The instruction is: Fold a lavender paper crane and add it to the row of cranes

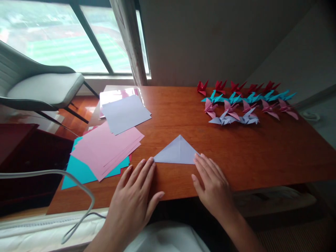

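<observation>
A lavender paper folded into a triangle (pixel 177 152) lies flat on the wooden table (pixel 262 150), its long edge toward me. My left hand (pixel 133 199) rests flat on the table with fingers stretched out, its fingertips at the triangle's left corner. My right hand (pixel 212 185) also lies flat and open, its fingertips touching the triangle's right corner. Neither hand holds anything.
Stacks of lavender (pixel 125 112), pink (pixel 106 148) and teal paper (pixel 78 171) lie at the left. Rows of folded red (pixel 236 86), teal (pixel 249 97), pink (pixel 246 106) and lavender cranes (pixel 233 119) stand at the far right. A grey chair (pixel 42 87) is by the window; a white cable (pixel 84 189) loops at the near left.
</observation>
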Tool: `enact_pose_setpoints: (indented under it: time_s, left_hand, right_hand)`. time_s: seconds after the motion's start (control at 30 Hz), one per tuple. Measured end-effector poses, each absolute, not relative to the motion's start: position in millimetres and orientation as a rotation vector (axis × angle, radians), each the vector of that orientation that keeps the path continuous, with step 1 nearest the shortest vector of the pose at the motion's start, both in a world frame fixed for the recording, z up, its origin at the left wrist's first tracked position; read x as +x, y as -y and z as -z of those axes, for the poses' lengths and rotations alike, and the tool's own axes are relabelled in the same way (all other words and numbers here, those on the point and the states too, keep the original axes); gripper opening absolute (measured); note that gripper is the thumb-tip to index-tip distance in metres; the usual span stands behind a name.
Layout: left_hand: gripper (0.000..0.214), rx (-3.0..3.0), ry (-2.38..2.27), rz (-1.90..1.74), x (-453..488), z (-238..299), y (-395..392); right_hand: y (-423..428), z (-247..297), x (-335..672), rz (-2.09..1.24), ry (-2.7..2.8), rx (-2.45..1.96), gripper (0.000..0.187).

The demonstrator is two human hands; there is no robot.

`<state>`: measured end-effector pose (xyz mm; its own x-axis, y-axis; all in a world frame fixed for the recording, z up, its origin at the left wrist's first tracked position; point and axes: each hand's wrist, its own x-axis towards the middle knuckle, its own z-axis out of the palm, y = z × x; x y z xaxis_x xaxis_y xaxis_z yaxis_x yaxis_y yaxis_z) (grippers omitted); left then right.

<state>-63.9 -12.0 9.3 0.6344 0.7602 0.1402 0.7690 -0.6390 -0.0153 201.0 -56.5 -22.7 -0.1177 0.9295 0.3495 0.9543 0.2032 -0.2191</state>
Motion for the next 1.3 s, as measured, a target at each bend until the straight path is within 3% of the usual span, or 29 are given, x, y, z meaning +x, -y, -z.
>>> enact_pose_setpoints:
  time_s: [0.27,0.53,0.93,1.3]
  left_hand:
    - [0.075,-2.745,1.332,0.293,-67,-1,12]
    - [0.036,-2.864,1.353,0.489,-43,-11,10]
    - [0.051,-3.067,1.143,0.387,-32,-3,-13]
    - [0.056,-3.154,1.418,0.791,-6,-5,-34]
  right_hand:
    - [56,22,205,0.05,2.023,-1.701,0.043]
    - [28,18,207,-0.103,1.863,-1.686,0.039]
    - [0,12,201,-0.184,1.696,-1.608,0.037]
    - [13,1,196,-0.188,1.595,-1.571,0.032]
